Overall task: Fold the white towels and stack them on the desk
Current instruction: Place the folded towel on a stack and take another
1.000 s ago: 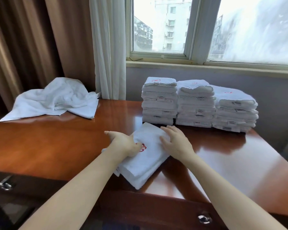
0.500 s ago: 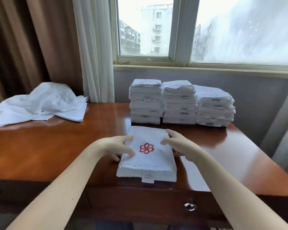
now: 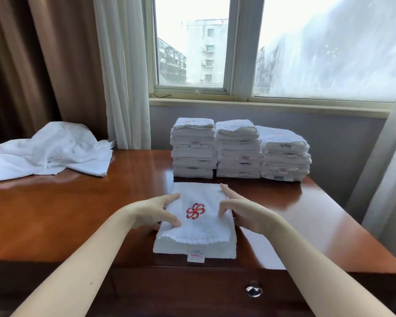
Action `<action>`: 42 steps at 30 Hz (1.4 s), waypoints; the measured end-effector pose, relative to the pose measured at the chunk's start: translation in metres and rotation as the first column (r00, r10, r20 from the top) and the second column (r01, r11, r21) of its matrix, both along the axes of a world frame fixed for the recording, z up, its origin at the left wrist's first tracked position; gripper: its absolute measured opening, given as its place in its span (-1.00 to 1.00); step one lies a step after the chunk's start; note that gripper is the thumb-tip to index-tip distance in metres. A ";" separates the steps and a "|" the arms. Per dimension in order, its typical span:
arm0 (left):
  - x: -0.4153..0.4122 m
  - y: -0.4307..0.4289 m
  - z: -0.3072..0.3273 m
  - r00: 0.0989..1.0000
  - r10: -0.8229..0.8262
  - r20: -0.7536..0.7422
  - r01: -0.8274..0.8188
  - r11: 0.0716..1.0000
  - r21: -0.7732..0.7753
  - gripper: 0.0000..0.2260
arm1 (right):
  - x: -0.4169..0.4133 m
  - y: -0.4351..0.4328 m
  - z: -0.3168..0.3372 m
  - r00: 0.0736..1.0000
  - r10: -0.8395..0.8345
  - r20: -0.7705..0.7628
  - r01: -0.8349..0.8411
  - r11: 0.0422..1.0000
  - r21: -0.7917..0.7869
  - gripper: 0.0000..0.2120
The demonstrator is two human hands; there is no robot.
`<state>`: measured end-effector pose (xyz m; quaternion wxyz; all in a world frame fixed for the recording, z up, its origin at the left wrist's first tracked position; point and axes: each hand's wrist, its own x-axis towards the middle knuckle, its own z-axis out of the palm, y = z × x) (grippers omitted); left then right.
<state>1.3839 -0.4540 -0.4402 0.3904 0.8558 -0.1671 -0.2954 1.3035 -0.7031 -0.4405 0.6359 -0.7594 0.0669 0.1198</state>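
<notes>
A folded white towel [image 3: 199, 234] with a red flower logo lies on the wooden desk [image 3: 55, 213] near its front edge, label facing me. My left hand [image 3: 151, 211] holds its left side, thumb on top and fingers tucked at the edge. My right hand [image 3: 245, 211] holds the right side the same way, index finger stretched along the edge. Three stacks of folded white towels [image 3: 238, 152] stand side by side behind it, by the wall. A heap of unfolded white towels [image 3: 50, 152] lies at the desk's far left.
A drawer with a metal knob [image 3: 253, 289] runs under the desk's front edge. White and brown curtains [image 3: 121, 72] hang behind the left part of the desk. A window sill [image 3: 261, 104] runs above the stacks. Bare desk top shows between heap and stacks.
The folded towel was turned from a slant to square with the front edge, logo up. My hands shifted from its top to its two sides, thumbs now on top.
</notes>
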 end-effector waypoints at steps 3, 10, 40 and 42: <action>0.001 0.005 -0.002 0.997 0.007 -0.073 -0.014 0.995 -0.102 -0.14 | -0.003 0.000 0.002 0.999 0.028 -0.020 -0.026 0.997 0.074 -0.15; 0.010 0.014 -0.002 0.985 -0.027 -0.168 -0.018 0.966 -0.257 -0.15 | -0.007 -0.011 0.006 1.000 0.019 -0.023 -0.018 0.997 0.071 -0.25; 0.014 -0.065 0.076 0.872 -0.044 0.487 0.285 0.856 -0.432 -0.18 | -0.015 -0.084 0.062 0.831 -0.133 0.540 0.137 0.990 0.033 -0.11; 0.019 -0.085 0.086 0.854 -0.057 0.517 0.314 0.849 -0.426 -0.18 | -0.016 -0.097 0.073 0.818 -0.157 0.554 0.172 0.985 0.025 -0.11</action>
